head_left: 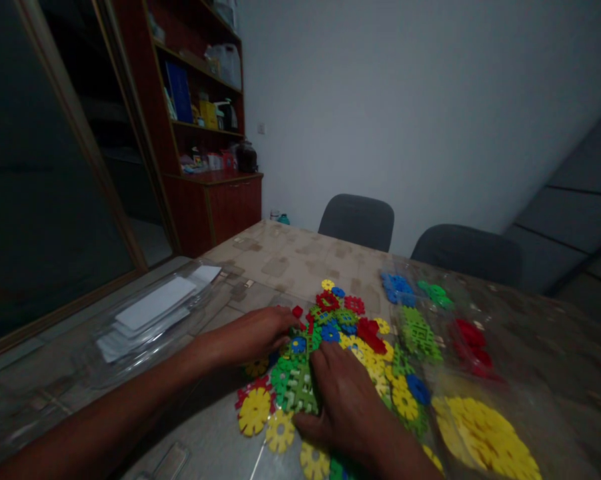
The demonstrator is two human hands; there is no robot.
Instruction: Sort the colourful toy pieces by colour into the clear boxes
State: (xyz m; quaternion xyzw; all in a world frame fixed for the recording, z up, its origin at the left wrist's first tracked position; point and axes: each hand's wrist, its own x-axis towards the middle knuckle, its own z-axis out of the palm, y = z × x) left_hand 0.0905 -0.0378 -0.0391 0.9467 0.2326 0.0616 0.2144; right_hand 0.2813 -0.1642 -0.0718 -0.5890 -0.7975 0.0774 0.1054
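A pile of plastic interlocking pieces lies before me, with yellow notched discs (254, 412), red pieces (372, 335), blue discs (329, 333) and green squares among them. My right hand (348, 393) reaches over the pile's near side, its thumb and fingers closed about the edges of a green square piece (300, 389). On the pile's left edge, my left hand (268, 331) has its fingers bent down and drawn together beside small red and green pieces. Whatever its fingertips hold is hidden.
A clear plastic tray (352, 393) is not distinct from the pile; sorted pieces in clear containers stand right, including yellow discs (485, 433), red pieces (473, 347) and green squares (420, 333). White cards (155, 303) lie left. Two grey chairs (358, 220) stand behind the table (275, 250).
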